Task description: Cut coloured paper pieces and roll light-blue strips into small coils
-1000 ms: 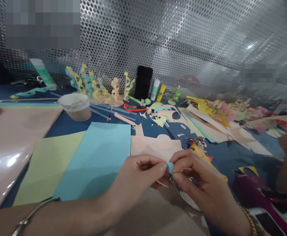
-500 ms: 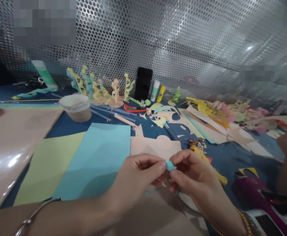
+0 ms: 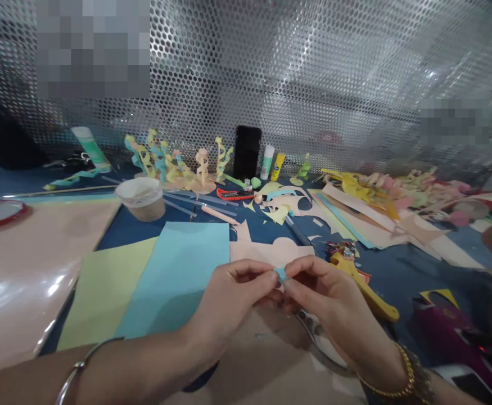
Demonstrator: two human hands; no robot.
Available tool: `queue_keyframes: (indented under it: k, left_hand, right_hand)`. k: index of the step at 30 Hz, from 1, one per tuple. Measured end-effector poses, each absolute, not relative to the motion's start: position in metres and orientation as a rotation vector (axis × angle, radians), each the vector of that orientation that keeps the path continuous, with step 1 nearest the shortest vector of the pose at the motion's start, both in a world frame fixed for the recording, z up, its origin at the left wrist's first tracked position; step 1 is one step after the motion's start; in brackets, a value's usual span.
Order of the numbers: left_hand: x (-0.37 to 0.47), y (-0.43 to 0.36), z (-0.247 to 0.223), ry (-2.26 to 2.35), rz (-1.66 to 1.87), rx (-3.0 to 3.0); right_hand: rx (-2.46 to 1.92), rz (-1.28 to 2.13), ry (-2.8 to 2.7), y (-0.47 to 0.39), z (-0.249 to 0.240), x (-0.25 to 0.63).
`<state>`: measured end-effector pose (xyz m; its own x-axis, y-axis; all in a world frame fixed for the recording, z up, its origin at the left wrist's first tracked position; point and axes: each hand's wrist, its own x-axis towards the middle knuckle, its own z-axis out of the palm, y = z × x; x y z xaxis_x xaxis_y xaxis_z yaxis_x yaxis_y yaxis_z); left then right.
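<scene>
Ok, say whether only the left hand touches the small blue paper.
No, the left hand and right hand both pinch the small blue paper.

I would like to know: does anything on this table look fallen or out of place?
One twisted blue paper strip lies down at the back left; it looks odd because similar paper spirals nearby stand upright. Loose paper scraps also lie scattered beyond the right hand.

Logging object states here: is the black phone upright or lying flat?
Upright: the phone stands on its short edge, dark face showing.
</scene>
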<state>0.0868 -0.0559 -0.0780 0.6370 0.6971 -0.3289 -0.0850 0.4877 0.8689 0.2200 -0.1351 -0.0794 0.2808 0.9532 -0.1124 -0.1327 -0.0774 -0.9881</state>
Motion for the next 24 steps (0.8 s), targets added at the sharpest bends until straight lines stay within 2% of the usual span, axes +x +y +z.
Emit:
queue_keyframes:
  k: [13,24]
  left_hand:
    - [0.085,-0.045,-0.080,0.779,0.594,1.270]
    - [0.086,-0.044,-0.079,0.795,0.416,1.003]
  right_hand:
    - [-1.337,1.047,-0.874,-0.128,-0.080,0.217]
    - [-1.340,1.031,-0.899,-0.128,-0.081,0.221]
